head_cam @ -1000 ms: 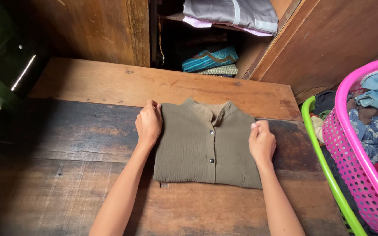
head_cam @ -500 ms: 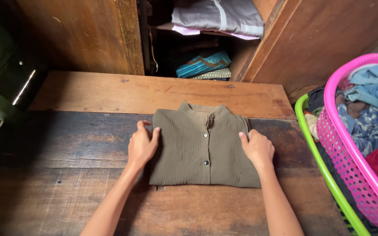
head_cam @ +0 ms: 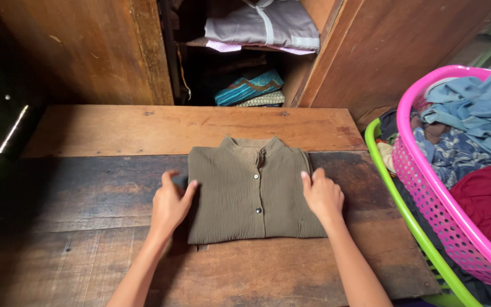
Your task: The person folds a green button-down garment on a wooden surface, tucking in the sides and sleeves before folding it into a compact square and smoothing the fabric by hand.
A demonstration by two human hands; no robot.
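A folded olive shirt (head_cam: 252, 193) lies flat in the middle of the wooden table (head_cam: 115, 267), collar to the far side, two small buttons showing down its front. The left hand (head_cam: 170, 203) rests at the shirt's left edge, fingers loosely spread and the thumb laid on the cloth; whether any fingers tuck under the fold is hard to tell. The right hand (head_cam: 322, 195) lies on the right edge, fingers curled lightly over the fabric, not gripping it. At the right, a pink basket (head_cam: 427, 193) heaped with clothes sits inside a green basket (head_cam: 396, 196); both are cut off by the picture's edge. Beyond the table, a dark cupboard (head_cam: 115, 51) holds stacked folded cloth (head_cam: 251, 88), partly lost in shadow.
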